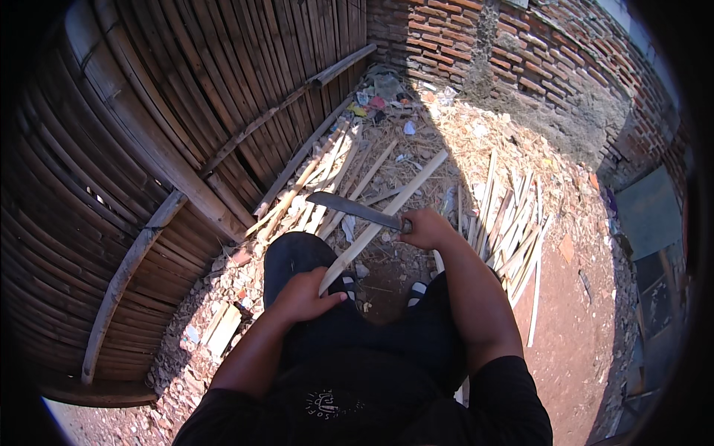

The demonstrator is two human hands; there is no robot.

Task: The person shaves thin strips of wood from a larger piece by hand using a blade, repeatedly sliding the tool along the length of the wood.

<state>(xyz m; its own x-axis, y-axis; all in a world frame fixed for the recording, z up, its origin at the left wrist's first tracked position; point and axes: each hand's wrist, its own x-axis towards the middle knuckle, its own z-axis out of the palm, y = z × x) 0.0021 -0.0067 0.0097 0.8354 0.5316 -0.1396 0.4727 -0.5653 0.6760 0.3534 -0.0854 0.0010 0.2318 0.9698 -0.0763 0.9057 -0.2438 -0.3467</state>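
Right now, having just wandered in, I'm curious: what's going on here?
A person is working with bare hands outdoors. The right grip holds a long knife, its blade crossing a pale strip in this view; whether they touch is hard to tell. The left grip holds the strip's near end by the left knee. More loose strips lie on the ground to both sides, with a slatted wall on the left.

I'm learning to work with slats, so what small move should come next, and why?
Probably slide the machete lightly outward along the wooden slat, away from the left hand. The right hand holds the machete across the slat while the left grips the near end, so an outward stroke seems safest.
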